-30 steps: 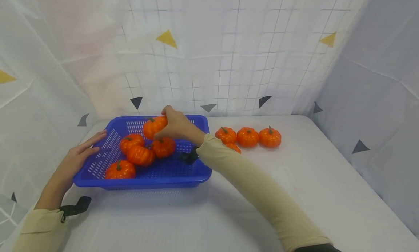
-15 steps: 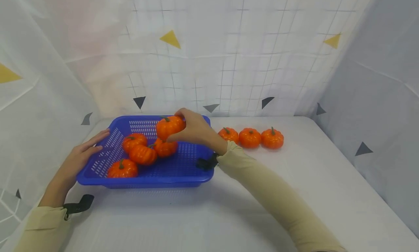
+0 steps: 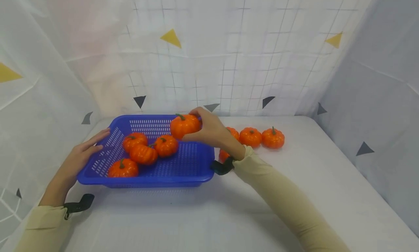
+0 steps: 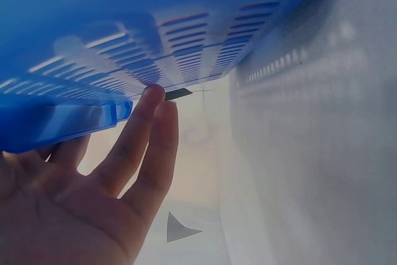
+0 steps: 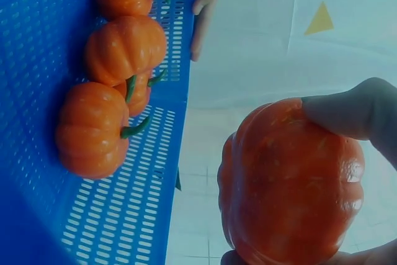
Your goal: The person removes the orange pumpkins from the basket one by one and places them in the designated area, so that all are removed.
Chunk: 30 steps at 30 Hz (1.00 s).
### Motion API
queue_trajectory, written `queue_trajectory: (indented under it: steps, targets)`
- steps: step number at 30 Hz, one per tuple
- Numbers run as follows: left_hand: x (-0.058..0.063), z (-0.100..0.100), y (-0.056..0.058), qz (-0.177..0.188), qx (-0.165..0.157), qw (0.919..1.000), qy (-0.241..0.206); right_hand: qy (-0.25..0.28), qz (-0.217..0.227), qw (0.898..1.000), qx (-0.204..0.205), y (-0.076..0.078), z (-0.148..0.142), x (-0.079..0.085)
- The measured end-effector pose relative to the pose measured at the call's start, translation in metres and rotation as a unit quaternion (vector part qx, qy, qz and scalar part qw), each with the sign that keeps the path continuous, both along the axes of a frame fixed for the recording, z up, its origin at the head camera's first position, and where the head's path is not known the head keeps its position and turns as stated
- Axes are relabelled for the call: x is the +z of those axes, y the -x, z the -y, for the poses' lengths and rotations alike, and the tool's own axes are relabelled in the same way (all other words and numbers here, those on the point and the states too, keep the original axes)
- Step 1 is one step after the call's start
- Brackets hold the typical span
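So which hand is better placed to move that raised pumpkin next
Likely the right hand: it holds the raised pumpkin near the right end of the basket, while the left hand rests against the basket's left side.

one basket (image 3: 147, 180), four pumpkins (image 3: 166, 146) inside, one pumpkin (image 3: 183, 127) held, four pumpkins (image 3: 273, 138) visible outside, two hands (image 3: 78, 157) (image 3: 209, 130)

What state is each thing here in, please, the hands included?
Basket: upright and uncovered on the table.
Four pumpkins inside: resting, unheld.
Held pumpkin: in the air.
Right hand: gripping the held pumpkin.
Left hand: at the basket's left side, fingers extended.
Pumpkins outside the basket: four visible, two partly hidden.
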<state>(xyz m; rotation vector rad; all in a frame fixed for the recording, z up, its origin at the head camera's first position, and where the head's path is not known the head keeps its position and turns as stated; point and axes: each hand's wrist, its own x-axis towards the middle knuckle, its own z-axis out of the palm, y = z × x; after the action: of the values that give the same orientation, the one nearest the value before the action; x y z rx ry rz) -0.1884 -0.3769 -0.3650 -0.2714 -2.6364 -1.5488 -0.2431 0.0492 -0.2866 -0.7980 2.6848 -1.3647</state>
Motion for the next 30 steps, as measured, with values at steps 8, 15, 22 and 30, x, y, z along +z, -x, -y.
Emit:
queue_trajectory:
  steps: [8,15,22,30]
  targets:
    - [-0.001,0.000,0.000,-0.006,-0.004,1.0000,0.004,0.003,0.008,1.000,-0.012,-0.004,-0.013,-0.003]
    - [0.001,0.001,0.000,-0.011,0.001,0.9998,0.015,0.008,0.023,0.999,-0.020,-0.011,-0.029,-0.003]
    - [0.001,0.000,0.000,-0.015,-0.001,0.9998,0.015,0.009,0.025,0.999,-0.042,-0.019,-0.049,-0.008]
    - [0.000,0.002,0.002,-0.012,0.005,0.9998,0.014,-0.005,0.024,0.997,-0.068,-0.023,-0.077,-0.020]
